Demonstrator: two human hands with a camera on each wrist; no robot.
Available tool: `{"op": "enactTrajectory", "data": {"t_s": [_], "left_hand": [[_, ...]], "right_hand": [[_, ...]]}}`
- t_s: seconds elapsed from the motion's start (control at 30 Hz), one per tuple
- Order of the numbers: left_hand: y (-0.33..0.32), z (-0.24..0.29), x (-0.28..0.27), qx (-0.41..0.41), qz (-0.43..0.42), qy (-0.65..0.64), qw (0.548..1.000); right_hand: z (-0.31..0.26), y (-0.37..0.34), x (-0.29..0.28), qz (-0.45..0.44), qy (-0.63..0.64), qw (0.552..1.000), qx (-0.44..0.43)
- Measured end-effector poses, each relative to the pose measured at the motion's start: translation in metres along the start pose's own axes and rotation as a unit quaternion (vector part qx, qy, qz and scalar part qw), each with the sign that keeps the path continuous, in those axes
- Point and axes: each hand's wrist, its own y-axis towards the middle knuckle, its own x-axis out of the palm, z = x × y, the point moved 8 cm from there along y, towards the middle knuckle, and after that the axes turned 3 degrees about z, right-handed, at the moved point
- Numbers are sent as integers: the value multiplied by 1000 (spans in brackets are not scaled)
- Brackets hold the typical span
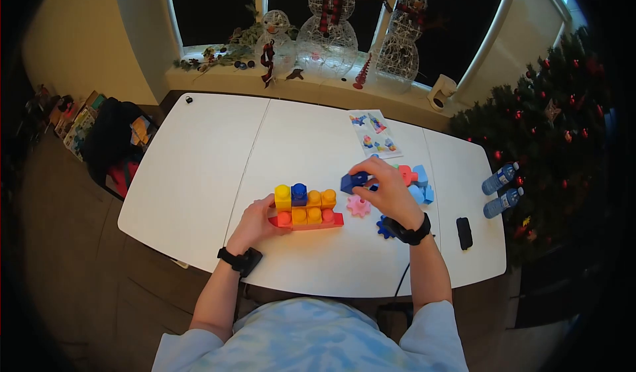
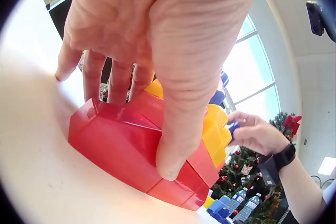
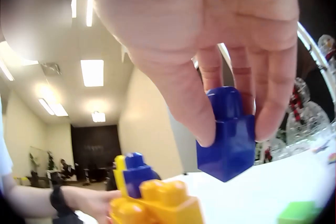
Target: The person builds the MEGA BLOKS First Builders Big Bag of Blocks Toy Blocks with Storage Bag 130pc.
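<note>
A block build stands on the white table, with a long red base, orange blocks on it, and a yellow block and a blue block at its upper left. My left hand holds the build's left end; in the left wrist view its thumb lies along the red side. To the right of the build, my right hand pinches a separate dark blue block. The right wrist view shows this block between thumb and fingers, above the table.
A pink gear and a blue gear lie near the right hand, with light blue blocks and a red piece beyond. A picture sheet lies behind. Farther right are a black case and two bottles.
</note>
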Motion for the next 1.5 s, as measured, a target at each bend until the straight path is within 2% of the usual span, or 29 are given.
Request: {"op": "enactTrajectory", "data": {"t_s": [0.03,0.1,0.23,0.43,0.77,0.87,1.0,1.07,1.1,1.17,1.2,1.27,1.37,1.5], "left_hand": [[1,0,2,-8,-4,-15,1000],[0,1,2,-6,-4,-16,1000],[1,4,-1,5,-3,-17,1000],[-1,9,-3,-32,-12,-4,999],[-1,13,-2,-25,-3,-23,999],[-1,7,0,-55,-14,-64,996],[-1,5,2,-62,-18,-79,995],[-1,1,3,-52,-12,-99,994],[-1,2,3,-53,-11,-101,993],[-1,6,1,-57,-23,-45,997],[-2,7,0,-57,-23,-46,997],[-1,11,-1,-43,-18,-41,998],[-1,9,-1,-51,-13,-49,997],[-2,1,1,-51,-3,-63,997]], "right_hand": [[-19,4,12,-35,19,999,-3],[-40,11,35,-54,3,997,-63],[-39,18,65,-57,-36,993,-98],[-23,17,78,-85,-43,994,-51],[-14,12,85,-37,-10,998,-50],[-9,10,91,-42,-14,997,-64],[-8,6,73,-38,-12,997,-71],[-5,4,26,28,-1,998,-57],[16,4,5,68,-22,995,-69],[55,-5,-33,72,-110,989,74],[74,-15,-51,60,-171,971,159],[136,-36,-59,11,-351,908,230],[177,-64,-52,-41,-367,890,268],[194,-69,-35,-35,-348,903,248]]}}
